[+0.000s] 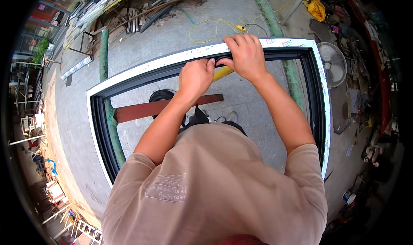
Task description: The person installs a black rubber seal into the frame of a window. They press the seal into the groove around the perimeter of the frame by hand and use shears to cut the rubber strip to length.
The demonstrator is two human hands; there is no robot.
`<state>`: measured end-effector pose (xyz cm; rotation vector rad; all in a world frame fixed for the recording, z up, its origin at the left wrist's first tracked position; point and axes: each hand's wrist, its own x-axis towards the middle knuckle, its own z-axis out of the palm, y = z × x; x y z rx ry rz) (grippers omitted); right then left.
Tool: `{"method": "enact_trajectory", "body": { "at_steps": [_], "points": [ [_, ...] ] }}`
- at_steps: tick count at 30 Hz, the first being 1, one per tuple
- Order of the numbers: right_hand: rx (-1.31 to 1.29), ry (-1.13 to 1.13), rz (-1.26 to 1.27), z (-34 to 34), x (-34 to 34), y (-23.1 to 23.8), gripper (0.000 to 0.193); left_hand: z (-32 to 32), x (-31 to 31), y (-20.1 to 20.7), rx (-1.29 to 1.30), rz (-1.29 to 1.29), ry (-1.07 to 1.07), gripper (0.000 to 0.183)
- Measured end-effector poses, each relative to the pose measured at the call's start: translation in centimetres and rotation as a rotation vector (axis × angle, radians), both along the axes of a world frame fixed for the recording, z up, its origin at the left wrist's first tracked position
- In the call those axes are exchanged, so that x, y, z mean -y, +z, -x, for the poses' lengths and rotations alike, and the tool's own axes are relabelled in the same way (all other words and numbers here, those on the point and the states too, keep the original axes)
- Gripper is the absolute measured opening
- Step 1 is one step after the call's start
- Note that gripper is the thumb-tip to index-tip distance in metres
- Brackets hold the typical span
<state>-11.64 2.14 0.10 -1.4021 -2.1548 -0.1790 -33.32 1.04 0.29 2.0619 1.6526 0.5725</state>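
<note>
A large window frame (189,55), white film on its face and black profile inside, lies before me. My left hand (196,76) is closed at the inner edge of its far rail, thumb and fingers pinched on a thin black rubber strip (222,57) that bows between my hands. Close beside it, my right hand (246,58) curls its fingers over the same rail, with the thumb bent in against the strip. The strip's ends are hidden by my fingers and the dark profile.
Green-wrapped bars (294,83) run under the frame. A red-brown board (172,107) and a black coil (161,95) show through its opening. Beyond lie a yellow cord (211,22) and metal lengths (148,15). A round fan (332,65) stands at the right.
</note>
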Motion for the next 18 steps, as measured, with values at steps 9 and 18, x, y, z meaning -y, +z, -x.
{"method": "enact_trajectory", "body": {
  "at_steps": [9, 18],
  "points": [
    [-0.039, 0.102, 0.240, -2.1, -0.2, 2.1, 0.067, 0.0, 0.0, 0.4, -0.005, 0.047, -0.032, 0.047],
    [0.043, 0.100, 0.019, -1.5, -0.1, 0.9, 0.079, 0.1, 0.0, 0.6, -0.005, 0.056, -0.010, 0.048]
  ]
}}
